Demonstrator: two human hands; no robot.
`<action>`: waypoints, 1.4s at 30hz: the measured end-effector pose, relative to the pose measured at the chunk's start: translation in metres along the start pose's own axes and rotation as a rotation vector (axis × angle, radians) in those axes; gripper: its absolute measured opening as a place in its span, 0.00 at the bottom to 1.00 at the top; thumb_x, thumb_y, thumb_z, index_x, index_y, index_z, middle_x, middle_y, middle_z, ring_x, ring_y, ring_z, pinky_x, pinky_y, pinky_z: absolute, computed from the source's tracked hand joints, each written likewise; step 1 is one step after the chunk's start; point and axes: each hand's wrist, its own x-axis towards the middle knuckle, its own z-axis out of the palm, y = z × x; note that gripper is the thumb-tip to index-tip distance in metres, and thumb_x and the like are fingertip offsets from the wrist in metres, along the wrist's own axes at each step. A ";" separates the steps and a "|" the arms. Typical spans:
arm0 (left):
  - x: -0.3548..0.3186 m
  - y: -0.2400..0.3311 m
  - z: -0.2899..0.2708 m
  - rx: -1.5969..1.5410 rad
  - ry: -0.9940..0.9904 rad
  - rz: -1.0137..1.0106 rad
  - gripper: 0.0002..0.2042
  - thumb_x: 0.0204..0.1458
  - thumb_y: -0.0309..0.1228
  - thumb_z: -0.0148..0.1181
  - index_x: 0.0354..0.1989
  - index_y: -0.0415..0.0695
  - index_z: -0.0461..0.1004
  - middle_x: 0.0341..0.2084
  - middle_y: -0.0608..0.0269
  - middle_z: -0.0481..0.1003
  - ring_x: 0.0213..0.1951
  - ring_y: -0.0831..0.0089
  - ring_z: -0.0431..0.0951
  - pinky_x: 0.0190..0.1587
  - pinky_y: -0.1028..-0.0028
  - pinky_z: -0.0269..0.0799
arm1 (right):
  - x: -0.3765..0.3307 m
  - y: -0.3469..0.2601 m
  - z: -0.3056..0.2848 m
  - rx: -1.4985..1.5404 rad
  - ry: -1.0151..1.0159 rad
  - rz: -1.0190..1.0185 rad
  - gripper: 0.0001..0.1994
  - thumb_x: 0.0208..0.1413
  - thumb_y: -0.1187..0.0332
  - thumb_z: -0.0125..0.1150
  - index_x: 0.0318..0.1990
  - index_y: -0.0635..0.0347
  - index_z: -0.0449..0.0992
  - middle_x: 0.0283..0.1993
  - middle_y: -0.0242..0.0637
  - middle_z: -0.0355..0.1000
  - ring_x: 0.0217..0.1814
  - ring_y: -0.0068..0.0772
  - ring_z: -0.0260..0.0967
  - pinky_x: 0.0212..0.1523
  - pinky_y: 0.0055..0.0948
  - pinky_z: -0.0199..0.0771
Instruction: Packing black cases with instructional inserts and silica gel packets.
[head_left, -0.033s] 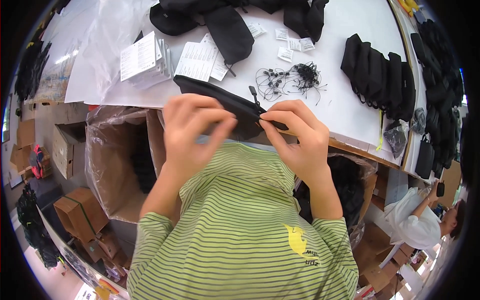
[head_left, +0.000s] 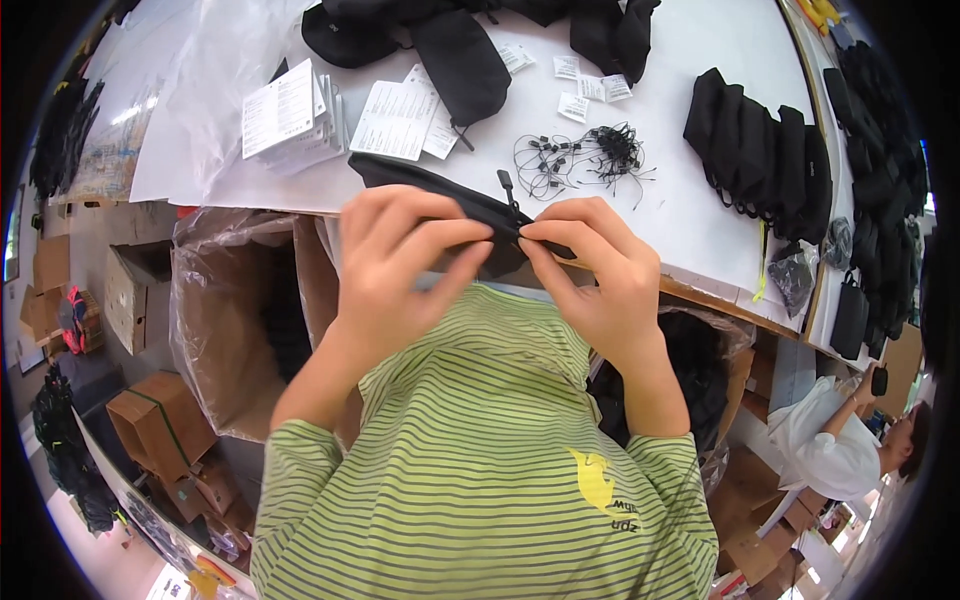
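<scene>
The black pouch (head_left: 483, 208) lies along the near edge of the white surface (head_left: 690, 222), its zipper pull (head_left: 507, 187) standing up close to the right hand (head_left: 605, 265). Right hand: thumb and forefinger are pinched together on the pouch beside the zipper. Left hand (head_left: 395, 250): thumb and forefinger are separated by a narrow gap in front of the pouch; blur prevents telling whether the fingers hold anything thin.

Printed matter: the card stack (head_left: 285, 110) and loose cards (head_left: 392, 120) carry rows of dark text on white, too small to read. The small white labels (head_left: 573, 106) bear fine print, likewise unreadable. The striped shirt (head_left: 450, 430) carries a yellow motif with dark lettering, inverted. A tangle of black strings (head_left: 615, 150) lies between the labels and the right hand.
</scene>
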 end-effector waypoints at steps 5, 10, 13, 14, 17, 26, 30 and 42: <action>0.013 0.001 0.002 0.039 -0.087 0.118 0.10 0.37 0.27 0.68 0.30 0.47 0.76 0.30 0.73 0.73 0.37 0.70 0.71 0.42 0.70 0.61 | 0.005 -0.004 0.000 -0.070 -0.042 -0.082 0.07 0.43 0.78 0.66 0.30 0.63 0.74 0.32 0.33 0.70 0.25 0.32 0.70 0.25 0.27 0.70; 0.014 -0.003 0.000 0.081 -0.145 0.209 0.10 0.36 0.26 0.67 0.29 0.46 0.75 0.28 0.73 0.73 0.36 0.71 0.71 0.41 0.72 0.62 | 0.005 -0.005 0.000 -0.111 -0.087 -0.136 0.06 0.44 0.76 0.64 0.29 0.63 0.73 0.31 0.32 0.68 0.24 0.31 0.68 0.24 0.27 0.68; 0.016 -0.001 0.000 0.042 -0.164 0.213 0.09 0.34 0.24 0.66 0.26 0.46 0.75 0.27 0.72 0.73 0.33 0.71 0.72 0.41 0.72 0.63 | 0.004 -0.006 -0.001 -0.158 -0.119 -0.148 0.06 0.44 0.75 0.64 0.29 0.63 0.73 0.30 0.31 0.66 0.23 0.29 0.67 0.23 0.26 0.67; 0.016 -0.001 0.001 0.043 -0.167 0.214 0.09 0.34 0.24 0.66 0.26 0.46 0.75 0.27 0.72 0.73 0.33 0.71 0.72 0.41 0.72 0.63 | 0.005 -0.007 0.000 -0.157 -0.120 -0.153 0.05 0.44 0.75 0.64 0.29 0.62 0.72 0.30 0.31 0.66 0.23 0.29 0.67 0.23 0.26 0.67; 0.013 -0.004 0.005 -0.086 -0.146 0.141 0.09 0.33 0.21 0.65 0.25 0.45 0.74 0.26 0.71 0.73 0.31 0.70 0.72 0.40 0.71 0.64 | 0.006 -0.008 -0.002 -0.143 -0.111 -0.153 0.05 0.44 0.75 0.64 0.28 0.62 0.73 0.30 0.31 0.66 0.23 0.29 0.67 0.22 0.26 0.67; 0.005 -0.003 0.003 -0.296 -0.034 -0.181 0.09 0.35 0.20 0.68 0.28 0.44 0.78 0.25 0.68 0.73 0.30 0.72 0.71 0.34 0.75 0.64 | 0.007 -0.005 -0.011 -0.028 -0.037 -0.068 0.05 0.43 0.77 0.65 0.28 0.62 0.74 0.30 0.30 0.69 0.22 0.29 0.68 0.22 0.25 0.69; 0.011 0.002 0.002 -0.086 -0.062 0.067 0.11 0.34 0.23 0.70 0.29 0.46 0.78 0.25 0.71 0.73 0.30 0.72 0.71 0.34 0.74 0.64 | 0.007 -0.009 -0.010 -0.076 -0.066 -0.093 0.05 0.43 0.76 0.65 0.28 0.62 0.74 0.30 0.30 0.68 0.23 0.29 0.68 0.23 0.25 0.69; 0.009 -0.001 0.012 -0.125 -0.038 0.135 0.11 0.31 0.20 0.66 0.27 0.43 0.74 0.25 0.67 0.73 0.27 0.69 0.72 0.31 0.73 0.66 | 0.005 -0.010 -0.007 -0.072 -0.097 -0.071 0.06 0.42 0.78 0.67 0.29 0.62 0.76 0.31 0.31 0.72 0.24 0.28 0.71 0.23 0.23 0.71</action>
